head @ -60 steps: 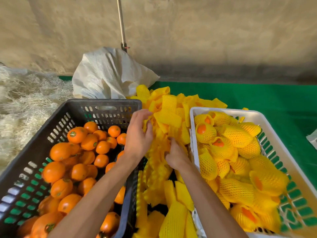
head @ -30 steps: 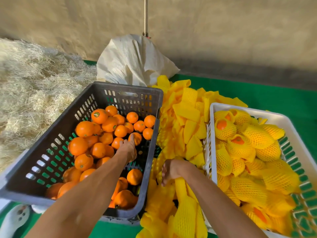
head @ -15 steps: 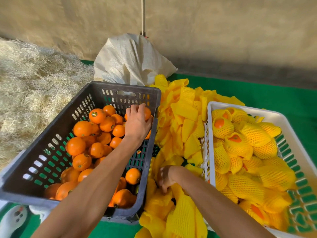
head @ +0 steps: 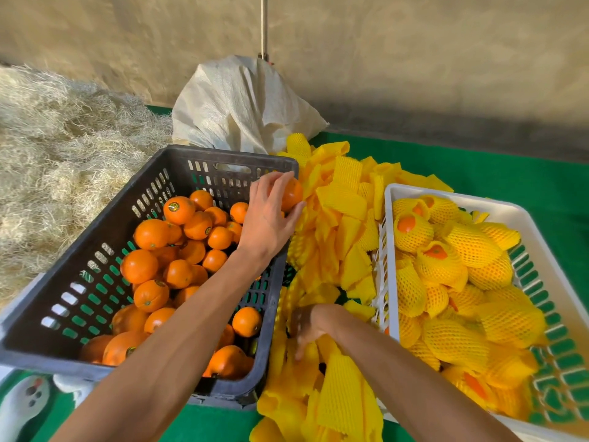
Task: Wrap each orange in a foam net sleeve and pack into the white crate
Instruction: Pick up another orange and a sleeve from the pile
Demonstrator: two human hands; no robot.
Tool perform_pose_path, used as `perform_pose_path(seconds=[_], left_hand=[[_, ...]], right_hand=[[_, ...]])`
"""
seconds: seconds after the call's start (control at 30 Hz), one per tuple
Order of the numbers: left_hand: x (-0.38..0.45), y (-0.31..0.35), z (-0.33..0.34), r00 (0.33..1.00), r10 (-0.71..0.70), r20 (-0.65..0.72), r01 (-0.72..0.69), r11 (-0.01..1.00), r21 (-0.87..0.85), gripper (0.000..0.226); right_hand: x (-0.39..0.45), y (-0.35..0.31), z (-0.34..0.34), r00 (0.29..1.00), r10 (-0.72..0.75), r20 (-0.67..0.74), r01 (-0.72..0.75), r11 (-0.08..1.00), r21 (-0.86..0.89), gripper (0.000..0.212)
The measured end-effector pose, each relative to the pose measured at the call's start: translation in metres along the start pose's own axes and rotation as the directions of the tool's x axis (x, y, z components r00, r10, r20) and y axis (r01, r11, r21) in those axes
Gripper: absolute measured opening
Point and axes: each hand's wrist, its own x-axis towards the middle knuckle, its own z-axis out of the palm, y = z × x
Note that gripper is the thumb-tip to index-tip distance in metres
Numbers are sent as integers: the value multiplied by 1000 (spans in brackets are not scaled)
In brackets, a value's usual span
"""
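Left hand (head: 271, 218) now grips an orange (head: 291, 194), lifted clear of the black crate (head: 95, 314) it was reaching into; right hand (head: 307, 328) digs into the sleeves (head: 341, 400), grasp unclear; sleeving follows; white crate (head: 541, 272) sits right of both hands.

Bare orange (head: 291, 194) gripped above dark crate's rim; white crate (head: 541, 237) of netted oranges

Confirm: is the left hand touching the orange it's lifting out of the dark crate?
Touching. The head view shows the left hand with fingers and thumb wrapped round the orange at the dark crate rim.
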Motion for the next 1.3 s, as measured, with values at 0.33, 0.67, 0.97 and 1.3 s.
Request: perform_pose_path(seconds=[0.33,0.67,0.97,1.3], left_hand=[[6,24,-3,985,-171,11,170,963,-211,73],[7,54,38,907,-341,249,408,859,-309,66],[6,51,44,855,-417,308,513,766,-387,80],[4,52,47,832,-462,309,555,721,-415,82]], right_hand=[[-48,51,-35,558,463,-688,400,577,712,20],[-73,54,-52,345,762,-548,915,-142,379,39],[-82,61,-50,332,717,-613,931,-143,337,27],[-82,77,-44,416,629,-657,888,-127,441,28]])
